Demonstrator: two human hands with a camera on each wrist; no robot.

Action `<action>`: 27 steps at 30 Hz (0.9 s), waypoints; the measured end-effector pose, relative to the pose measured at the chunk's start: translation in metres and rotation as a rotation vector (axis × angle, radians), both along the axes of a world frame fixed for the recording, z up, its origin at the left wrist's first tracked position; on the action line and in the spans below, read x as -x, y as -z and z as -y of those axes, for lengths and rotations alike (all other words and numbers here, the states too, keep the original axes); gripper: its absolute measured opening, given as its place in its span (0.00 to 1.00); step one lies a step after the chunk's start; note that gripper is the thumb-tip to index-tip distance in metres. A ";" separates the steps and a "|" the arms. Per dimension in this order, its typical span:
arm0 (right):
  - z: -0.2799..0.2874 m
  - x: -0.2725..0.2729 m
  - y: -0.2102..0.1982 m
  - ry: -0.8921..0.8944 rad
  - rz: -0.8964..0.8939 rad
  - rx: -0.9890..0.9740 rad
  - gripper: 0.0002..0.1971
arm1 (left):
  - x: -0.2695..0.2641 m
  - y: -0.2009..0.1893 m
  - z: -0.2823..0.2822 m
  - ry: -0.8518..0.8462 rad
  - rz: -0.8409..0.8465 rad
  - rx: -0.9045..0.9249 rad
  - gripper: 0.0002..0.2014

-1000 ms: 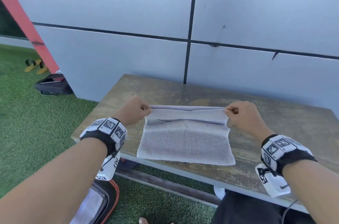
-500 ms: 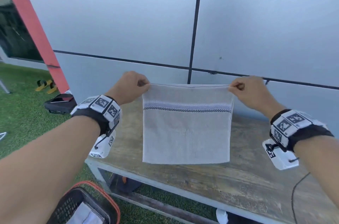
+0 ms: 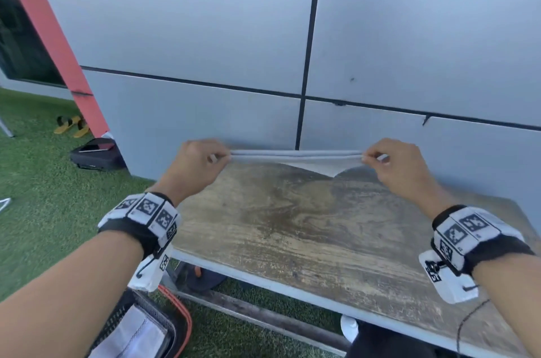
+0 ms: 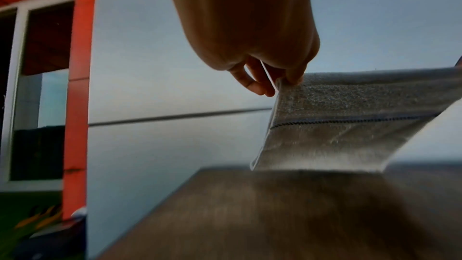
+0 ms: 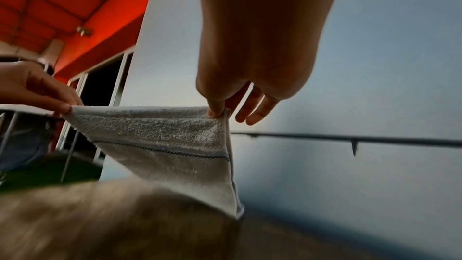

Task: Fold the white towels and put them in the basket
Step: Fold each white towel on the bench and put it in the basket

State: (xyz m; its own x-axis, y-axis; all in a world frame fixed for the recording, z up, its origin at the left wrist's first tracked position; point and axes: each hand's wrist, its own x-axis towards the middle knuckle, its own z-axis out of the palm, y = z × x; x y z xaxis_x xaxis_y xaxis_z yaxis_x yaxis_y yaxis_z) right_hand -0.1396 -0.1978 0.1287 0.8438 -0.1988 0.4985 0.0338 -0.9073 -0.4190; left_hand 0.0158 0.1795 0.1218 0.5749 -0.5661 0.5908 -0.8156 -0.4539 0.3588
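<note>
1. My left hand [image 3: 196, 163] pinches the left top corner of the white towel [image 3: 295, 156] between thumb and fingertips.
2. My right hand [image 3: 401, 165] pinches the right top corner the same way, with two fingers [image 5: 252, 110] spread loose.
3. I see the towel stretched taut between both hands, held over the far edge of the table [image 3: 322, 228]; its lower part hangs toward the tabletop.
4. The basket [image 3: 140, 328] sits on the grass [image 3: 44, 211] below the table's near-left corner, with white cloth [image 3: 131, 337] inside.
</note>
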 end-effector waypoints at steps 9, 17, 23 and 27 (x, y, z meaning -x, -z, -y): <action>-0.023 0.077 0.136 -0.144 -0.431 0.007 0.04 | 0.055 0.118 -0.023 0.002 -0.323 -0.437 0.07; -0.026 0.084 0.140 -0.121 -0.429 -0.111 0.07 | 0.062 0.112 -0.020 0.019 -0.486 -0.401 0.07; -0.034 0.078 0.119 -0.127 -0.411 -0.285 0.06 | 0.073 0.095 -0.013 -0.061 -0.589 -0.347 0.11; -0.038 0.077 0.100 -0.125 -0.443 -0.424 0.08 | 0.081 0.090 -0.011 -0.095 -0.723 -0.209 0.14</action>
State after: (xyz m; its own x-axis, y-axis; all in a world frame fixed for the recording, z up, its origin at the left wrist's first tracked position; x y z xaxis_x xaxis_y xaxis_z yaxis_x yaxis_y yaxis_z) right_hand -0.2161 -0.1600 0.0283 0.9820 -0.1888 -0.0044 -0.1301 -0.6595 -0.7404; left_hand -0.0651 0.1905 0.0320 0.8304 -0.5533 -0.0661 -0.3635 -0.6278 0.6883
